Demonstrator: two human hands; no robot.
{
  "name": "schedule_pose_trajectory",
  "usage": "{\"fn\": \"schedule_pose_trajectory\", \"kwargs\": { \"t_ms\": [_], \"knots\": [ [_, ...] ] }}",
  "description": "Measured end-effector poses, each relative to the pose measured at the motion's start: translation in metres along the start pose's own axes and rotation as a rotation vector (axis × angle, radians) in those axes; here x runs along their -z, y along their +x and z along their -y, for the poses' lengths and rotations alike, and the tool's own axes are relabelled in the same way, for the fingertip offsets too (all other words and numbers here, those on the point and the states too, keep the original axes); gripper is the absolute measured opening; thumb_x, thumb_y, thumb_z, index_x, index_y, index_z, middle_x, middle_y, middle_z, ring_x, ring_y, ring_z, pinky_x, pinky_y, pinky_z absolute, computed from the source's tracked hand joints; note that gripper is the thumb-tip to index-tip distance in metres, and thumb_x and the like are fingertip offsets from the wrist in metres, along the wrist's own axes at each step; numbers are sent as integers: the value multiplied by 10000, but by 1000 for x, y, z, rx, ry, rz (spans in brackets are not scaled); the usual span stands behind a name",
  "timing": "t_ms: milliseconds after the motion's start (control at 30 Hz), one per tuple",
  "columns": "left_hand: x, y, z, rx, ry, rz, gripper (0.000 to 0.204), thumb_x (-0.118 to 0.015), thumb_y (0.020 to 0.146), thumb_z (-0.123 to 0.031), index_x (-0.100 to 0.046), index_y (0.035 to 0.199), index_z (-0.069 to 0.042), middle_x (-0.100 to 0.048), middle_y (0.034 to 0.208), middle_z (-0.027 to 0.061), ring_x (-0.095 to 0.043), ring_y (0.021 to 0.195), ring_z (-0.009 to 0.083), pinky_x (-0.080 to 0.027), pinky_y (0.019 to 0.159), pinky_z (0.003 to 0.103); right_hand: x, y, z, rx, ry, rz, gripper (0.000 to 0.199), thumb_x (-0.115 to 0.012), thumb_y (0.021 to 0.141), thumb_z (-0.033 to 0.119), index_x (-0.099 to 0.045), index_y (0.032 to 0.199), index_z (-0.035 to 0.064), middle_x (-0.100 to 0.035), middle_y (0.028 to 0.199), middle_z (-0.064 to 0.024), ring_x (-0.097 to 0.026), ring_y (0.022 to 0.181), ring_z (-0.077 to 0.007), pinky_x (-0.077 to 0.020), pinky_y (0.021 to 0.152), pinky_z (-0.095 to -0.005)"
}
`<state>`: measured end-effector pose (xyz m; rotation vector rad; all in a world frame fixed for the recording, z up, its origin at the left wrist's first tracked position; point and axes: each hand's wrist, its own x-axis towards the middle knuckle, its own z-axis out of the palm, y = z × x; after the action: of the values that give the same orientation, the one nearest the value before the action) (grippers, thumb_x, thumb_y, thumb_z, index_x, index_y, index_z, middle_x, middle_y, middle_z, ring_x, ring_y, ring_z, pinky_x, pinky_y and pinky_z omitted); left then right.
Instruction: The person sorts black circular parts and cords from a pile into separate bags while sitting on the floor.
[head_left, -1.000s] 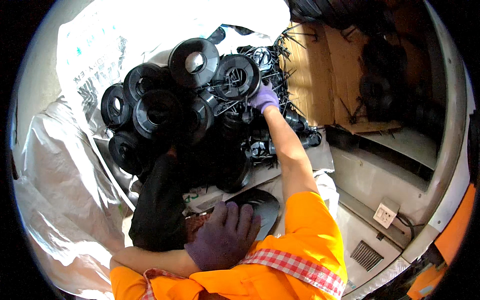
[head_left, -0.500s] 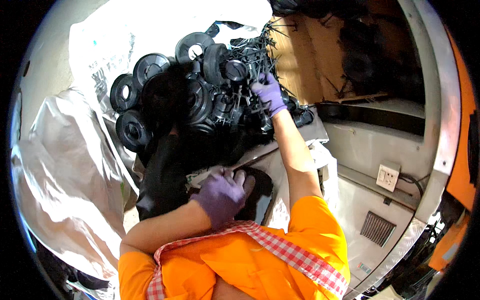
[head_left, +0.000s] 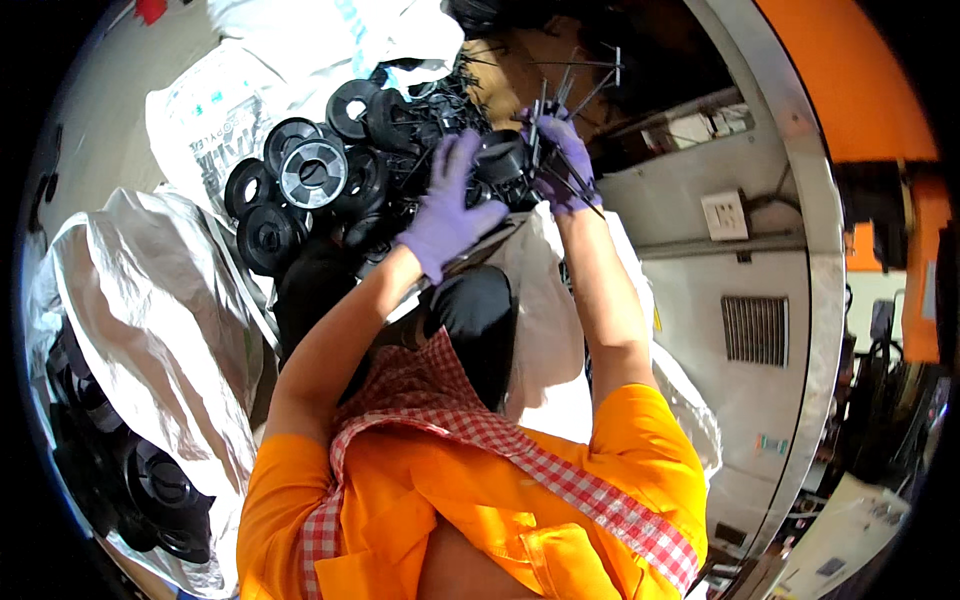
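Moved forward since the earlier frame, the left hand (head_left: 452, 215) is just right of heaped black spools (head_left: 313, 173), thumb spread wide from the fingers; whether it touches the heap is unclear. Farther right, the right hand (head_left: 562, 165) has fingers curled around thin black sticks (head_left: 536, 140), which jut above and below it.

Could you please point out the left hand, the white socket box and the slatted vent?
Left hand (head_left: 447, 219): head view, back of the purple glove.
White socket box (head_left: 724, 216): head view, middle of its front face.
Slatted vent (head_left: 755, 331): head view, middle of its slats.
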<state>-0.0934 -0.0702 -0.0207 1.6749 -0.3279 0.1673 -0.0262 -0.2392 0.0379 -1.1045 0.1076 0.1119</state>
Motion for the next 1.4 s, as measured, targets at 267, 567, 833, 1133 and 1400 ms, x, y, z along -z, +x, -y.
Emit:
{"fn": "schedule_pose_trajectory", "kwargs": {
  "t_ms": [267,567,833,1133,1400],
  "knots": [
    [-115,-59,-82,-92,45,552,360,-638,755,-111,-582,1111,-124,-567,1145,94,-586,1015,295,-470,894,382,105,-232,80,-106,-476,-343,363,-593,801,118,-524,1149,42,-592,967,-38,-573,845,-132,-488,726,-263],
    [-61,-45,-84,-13,209,728,326,-572,784,-104,-583,1109,-129,-552,1178,82,-571,1042,299,-460,908,381,133,-279,105,-759,-2098,239,547,-725,728,423,-600,1203,182,-668,988,-128,-636,882,-322,-490,814,-387],
    [-25,-36,-24,-128,610,899,266,-551,799,-182,-553,1046,-82,-540,1039,130,-623,817,322,-517,640,463,109,13,-14,-11,-1742,69,440,-649,786,400,-601,1070,68,-646,1000,-178,-605,950,-356,-475,824,-419],
    [29,-12,-32,-113,482,973,217,-558,775,-192,-651,846,-9,-562,805,166,-540,745,278,-422,655,381,179,172,-197,-282,-1734,-552,779,-735,696,385,-359,1295,60,-546,1190,-243,-492,1160,-403,-408,968,-418],
    [52,35,-14,-276,636,853,299,-557,748,-202,-622,886,54,-565,878,191,-524,750,286,-441,688,409,160,142,-171,-66,-1038,-228,416,-634,732,0,-450,1105,16,-588,1039,-108,-575,940,-205,-457,795,-289]
  ]
}}
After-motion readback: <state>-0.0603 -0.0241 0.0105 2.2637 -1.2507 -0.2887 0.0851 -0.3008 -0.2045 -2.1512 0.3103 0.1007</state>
